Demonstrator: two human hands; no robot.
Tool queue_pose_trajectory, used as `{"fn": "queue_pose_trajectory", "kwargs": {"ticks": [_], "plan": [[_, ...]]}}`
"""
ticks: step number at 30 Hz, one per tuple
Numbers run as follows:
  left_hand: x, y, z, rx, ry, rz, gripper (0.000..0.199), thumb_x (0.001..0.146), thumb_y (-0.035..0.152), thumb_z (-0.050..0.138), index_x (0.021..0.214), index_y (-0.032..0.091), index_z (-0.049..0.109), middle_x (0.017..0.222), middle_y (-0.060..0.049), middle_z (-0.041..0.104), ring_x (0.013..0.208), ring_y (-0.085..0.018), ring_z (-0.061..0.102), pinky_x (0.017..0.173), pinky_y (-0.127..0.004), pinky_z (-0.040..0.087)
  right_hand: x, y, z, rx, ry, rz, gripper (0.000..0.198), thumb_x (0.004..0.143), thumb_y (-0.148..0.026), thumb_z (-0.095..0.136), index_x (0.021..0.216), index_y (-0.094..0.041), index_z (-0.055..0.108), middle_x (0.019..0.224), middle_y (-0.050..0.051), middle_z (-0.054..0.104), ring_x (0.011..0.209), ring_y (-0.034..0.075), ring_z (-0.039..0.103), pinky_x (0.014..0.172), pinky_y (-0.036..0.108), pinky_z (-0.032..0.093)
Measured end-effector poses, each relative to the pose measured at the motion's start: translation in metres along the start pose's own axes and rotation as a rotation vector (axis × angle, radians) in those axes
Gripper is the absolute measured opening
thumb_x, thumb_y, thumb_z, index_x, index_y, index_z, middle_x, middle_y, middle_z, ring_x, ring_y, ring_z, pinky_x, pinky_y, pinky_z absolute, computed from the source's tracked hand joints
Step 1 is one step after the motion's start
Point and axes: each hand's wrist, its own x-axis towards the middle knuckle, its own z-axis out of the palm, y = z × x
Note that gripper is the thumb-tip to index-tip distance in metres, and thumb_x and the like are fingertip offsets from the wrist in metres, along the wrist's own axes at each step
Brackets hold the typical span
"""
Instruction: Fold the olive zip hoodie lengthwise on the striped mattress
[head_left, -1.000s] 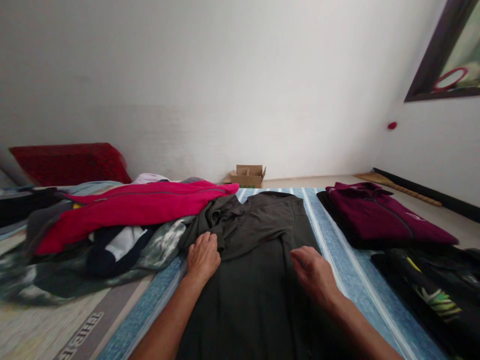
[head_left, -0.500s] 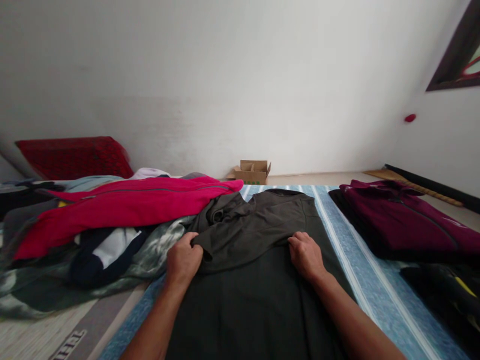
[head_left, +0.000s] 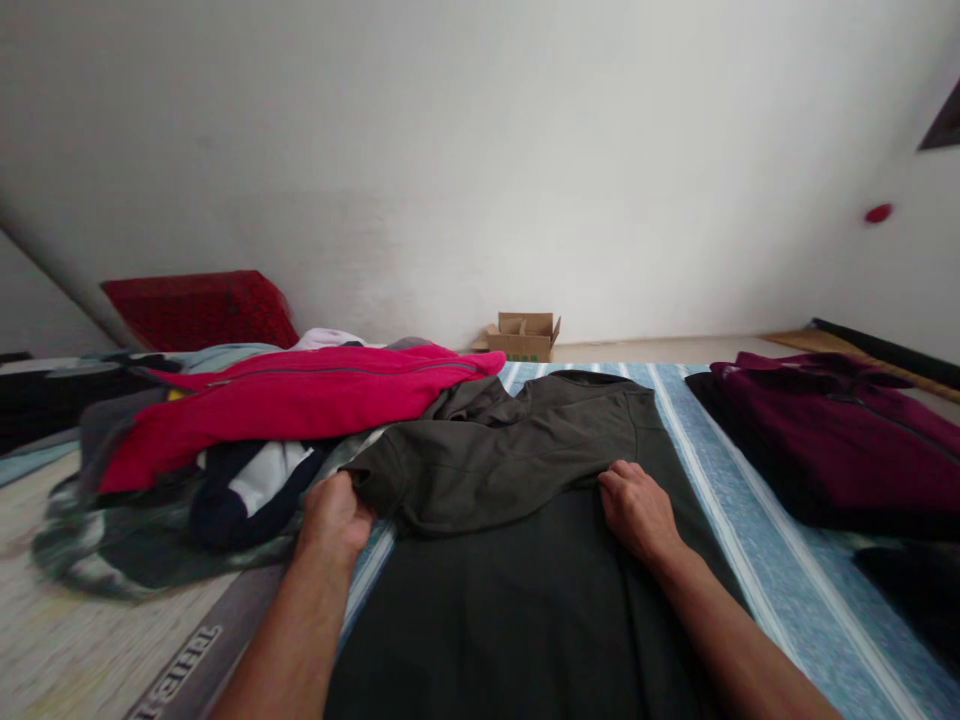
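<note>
A dark grey-green long-sleeved top [head_left: 517, 460] lies spread in front of me, its collar end pointing away. One sleeve is laid across the upper part of the garment. My left hand [head_left: 334, 515] is closed on the sleeve's end and draws it out to the left, slightly raised. My right hand [head_left: 636, 510] is closed on the fabric near the right side, pinching the edge of the folded-over part. The fingertips of both hands are partly hidden by cloth and knuckles.
A blue striped cloth [head_left: 720, 510] lies underneath. To the left is a loose heap with a pink zip jacket [head_left: 315, 395] on top. Folded maroon clothing [head_left: 832, 430] is stacked at right. A cardboard box [head_left: 525, 338] and a red patterned bundle [head_left: 206, 308] stand by the wall.
My left hand has moved left and toward me, pulling the sleeve end outward and straighter. My right hand keeps its hold in about the same spot. The camera has turned slightly left.
</note>
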Motion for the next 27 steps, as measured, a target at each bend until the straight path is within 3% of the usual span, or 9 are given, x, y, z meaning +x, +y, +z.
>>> {"fn": "queue_pose_trajectory", "kwargs": {"ticks": [2,5,11,14,16,20,25,27], "plan": [[-0.001,0.003,-0.002,-0.044,0.014,-0.123,0.03,0.064,-0.003,0.048,0.08,0.018,0.063,0.062,0.002,0.064,0.056,-0.014,0.064,0.059,-0.026,0.056,-0.001,0.001,0.0,0.013,-0.003,-0.002,0.02,0.089,-0.017,0.047,0.08,-0.019,0.065,0.086,0.005,0.061,0.086,0.018,0.053,0.071,0.026,0.036],[0.002,0.007,-0.007,-0.056,0.021,-0.197,0.029,0.069,-0.001,0.047,0.087,0.016,0.063,0.063,0.001,0.064,0.054,-0.014,0.063,0.057,-0.027,0.056,-0.003,0.002,0.001,0.027,-0.003,-0.007,0.019,0.089,-0.018,0.047,0.084,-0.019,0.066,0.089,0.005,0.061,0.088,0.018,0.054,0.071,0.026,0.037],[0.009,0.015,-0.019,-0.011,0.087,-0.128,0.014,0.081,0.01,0.048,0.082,0.014,0.061,0.062,-0.001,0.064,0.057,-0.016,0.064,0.059,-0.031,0.056,-0.006,0.007,0.007,0.025,0.025,-0.033,0.019,0.089,-0.02,0.047,0.085,-0.02,0.066,0.089,0.004,0.062,0.088,0.018,0.055,0.07,0.026,0.038],[0.002,0.018,-0.018,-0.001,0.017,-0.102,0.017,0.085,0.025,0.051,0.079,0.013,0.062,0.065,-0.004,0.065,0.059,-0.017,0.065,0.059,-0.033,0.056,-0.006,0.008,0.009,0.016,0.042,-0.04,0.018,0.088,-0.019,0.048,0.085,-0.02,0.066,0.089,0.004,0.062,0.087,0.019,0.055,0.07,0.026,0.039],[-0.003,0.019,-0.016,0.042,-0.041,-0.075,0.015,0.079,0.027,0.06,0.079,0.013,0.063,0.068,-0.006,0.067,0.059,-0.018,0.065,0.058,-0.034,0.056,-0.007,0.009,0.009,0.014,0.052,-0.042,0.018,0.088,-0.019,0.049,0.085,-0.02,0.066,0.089,0.004,0.062,0.086,0.019,0.055,0.069,0.026,0.039],[-0.009,0.015,-0.015,0.148,-0.11,-0.042,0.018,0.061,0.007,0.07,0.078,0.012,0.065,0.068,-0.005,0.069,0.056,-0.017,0.065,0.056,-0.032,0.056,-0.007,0.009,0.008,0.019,0.057,-0.05,0.018,0.088,-0.019,0.049,0.084,-0.02,0.066,0.088,0.004,0.063,0.085,0.019,0.055,0.068,0.026,0.039],[-0.01,0.016,-0.01,0.114,0.062,0.035,0.03,0.056,-0.002,0.068,0.082,0.014,0.065,0.066,-0.003,0.068,0.064,-0.019,0.068,0.063,-0.033,0.056,-0.006,0.007,0.009,0.022,0.089,-0.079,0.019,0.088,-0.022,0.048,0.087,-0.019,0.067,0.088,0.006,0.062,0.085,0.02,0.055,0.071,0.028,0.039],[-0.018,0.023,-0.001,0.081,0.059,0.073,0.031,0.057,-0.003,0.067,0.082,0.015,0.065,0.067,-0.002,0.069,0.068,-0.019,0.068,0.067,-0.033,0.056,-0.005,0.005,0.008,0.023,0.081,-0.106,0.02,0.088,-0.023,0.047,0.089,-0.019,0.067,0.089,0.006,0.062,0.084,0.02,0.055,0.074,0.029,0.039]]}}
